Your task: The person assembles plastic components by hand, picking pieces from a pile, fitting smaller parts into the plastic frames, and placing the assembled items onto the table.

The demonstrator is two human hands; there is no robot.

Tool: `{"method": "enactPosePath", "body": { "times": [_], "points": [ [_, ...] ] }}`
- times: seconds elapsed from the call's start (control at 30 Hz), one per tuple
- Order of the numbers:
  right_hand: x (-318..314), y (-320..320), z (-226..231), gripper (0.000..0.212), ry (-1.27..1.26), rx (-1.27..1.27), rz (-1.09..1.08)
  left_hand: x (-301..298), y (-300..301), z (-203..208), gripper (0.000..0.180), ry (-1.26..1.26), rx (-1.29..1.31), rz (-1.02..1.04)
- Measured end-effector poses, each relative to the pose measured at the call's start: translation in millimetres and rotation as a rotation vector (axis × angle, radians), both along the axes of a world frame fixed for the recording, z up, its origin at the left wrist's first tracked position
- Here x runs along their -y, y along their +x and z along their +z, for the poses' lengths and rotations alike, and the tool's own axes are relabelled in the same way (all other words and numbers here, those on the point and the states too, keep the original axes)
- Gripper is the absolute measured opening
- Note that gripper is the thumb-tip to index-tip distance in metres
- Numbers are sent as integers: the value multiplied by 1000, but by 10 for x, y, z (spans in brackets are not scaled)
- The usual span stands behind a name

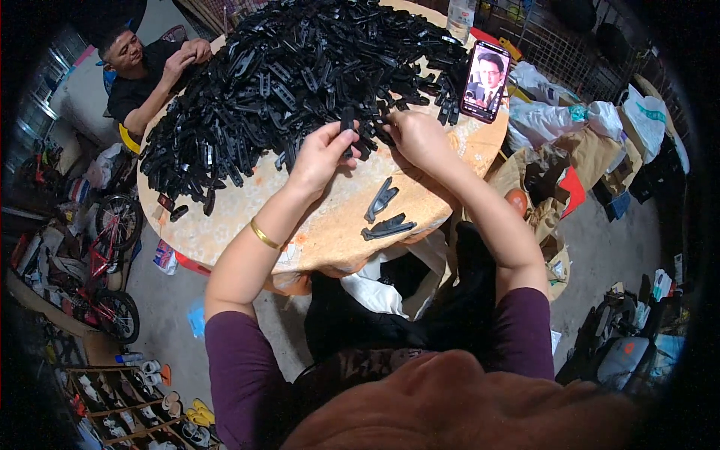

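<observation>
My left hand (pixel 324 154) is closed round a black plastic piece (pixel 347 118), its upper end sticking out between thumb and fingers. To its right, my right hand (pixel 421 142) is bent at the near edge of a large heap of similar black pieces (pixel 285 82). Its fingertips are pinched together among dark parts, and what they grip is partly hidden. The heaped pieces are long and narrow, some with slots. Two loose pieces lie nearer me on the patterned tablecloth: a curved grey-black one (pixel 381 199) and a black one (pixel 388 226) below it.
A phone (pixel 486 81) playing a video leans at the table's right, beside a clear bottle (pixel 460 18). Another person (pixel 146 75) sits at the far left, hands at the heap. Bags (pixel 562 116) crowd the right side; a bicycle (pixel 112 255) and shoe rack (pixel 127 405) stand left.
</observation>
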State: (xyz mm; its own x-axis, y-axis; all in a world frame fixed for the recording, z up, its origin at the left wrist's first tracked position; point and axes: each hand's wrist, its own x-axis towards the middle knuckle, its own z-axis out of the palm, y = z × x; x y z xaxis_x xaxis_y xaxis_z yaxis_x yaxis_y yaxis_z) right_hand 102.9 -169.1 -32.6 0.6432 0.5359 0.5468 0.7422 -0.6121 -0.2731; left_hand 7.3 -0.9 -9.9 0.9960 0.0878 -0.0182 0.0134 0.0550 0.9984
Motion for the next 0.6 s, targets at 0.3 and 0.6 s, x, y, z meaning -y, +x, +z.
{"method": "enactPosePath", "body": {
  "times": [0.3,0.6],
  "points": [
    [-66,-100,-12,30,3,-206,18,-13,-3,35,37,7,31,27],
    [-164,-225,108,36,-13,-352,102,-71,4,36,34,44,64,76]
  ]
}}
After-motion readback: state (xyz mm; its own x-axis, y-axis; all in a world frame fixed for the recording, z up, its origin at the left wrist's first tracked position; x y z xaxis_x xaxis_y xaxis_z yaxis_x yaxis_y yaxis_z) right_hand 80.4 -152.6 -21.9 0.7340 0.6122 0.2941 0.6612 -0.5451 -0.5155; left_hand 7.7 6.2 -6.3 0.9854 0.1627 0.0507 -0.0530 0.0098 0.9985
